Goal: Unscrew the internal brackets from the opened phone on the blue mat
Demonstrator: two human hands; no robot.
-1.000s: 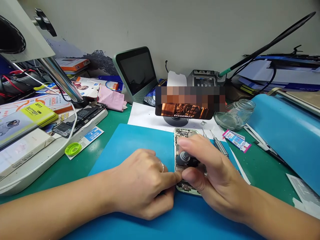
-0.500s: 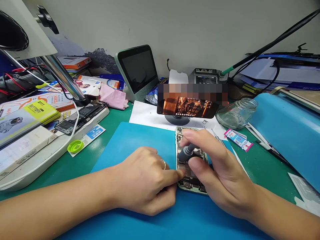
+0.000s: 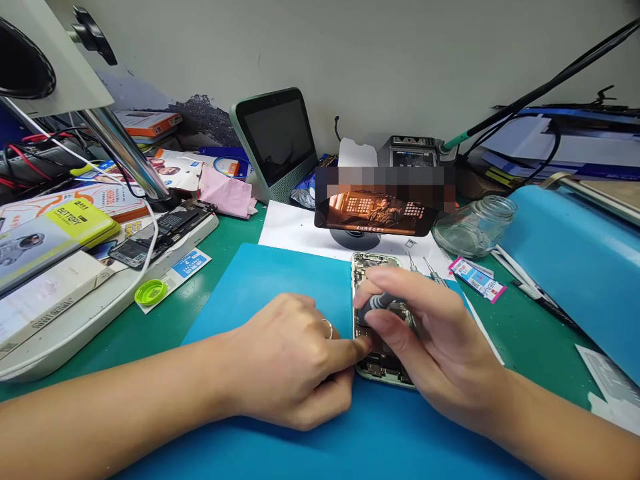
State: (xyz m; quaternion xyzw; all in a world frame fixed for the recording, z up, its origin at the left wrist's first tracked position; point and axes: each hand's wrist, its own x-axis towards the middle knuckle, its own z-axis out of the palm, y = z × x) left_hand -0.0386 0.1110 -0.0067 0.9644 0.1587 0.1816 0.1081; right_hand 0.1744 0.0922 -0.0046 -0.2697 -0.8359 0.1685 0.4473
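An opened phone (image 3: 379,259) with bare inner parts lies on the blue mat (image 3: 240,287). My left hand (image 3: 300,367) is curled, and its index fingertip presses on the lower left of the phone, holding it down. A ring is on one finger. Over the phone's middle, my right hand (image 3: 440,333) pinches a thick dark grey tool (image 3: 371,308) with lighter rings between thumb and index finger. The tool's working end is hidden, so its exact kind cannot be told. Two thin metal tools (image 3: 433,269) lie just beyond the phone.
Behind the phone, a lit screen (image 3: 375,213) stands on a round base, with a tablet-like display (image 3: 277,137) further left. A glass jar (image 3: 475,227) and tweezers (image 3: 537,290) lie right. At left are a stand base (image 3: 75,320), a battery box (image 3: 60,233) and a green cap (image 3: 151,292).
My right thumb and index finger have closed more around the grey tool, and the index finger has dropped slightly. The left hand and phone stay in place. The picture on the lit screen differs.
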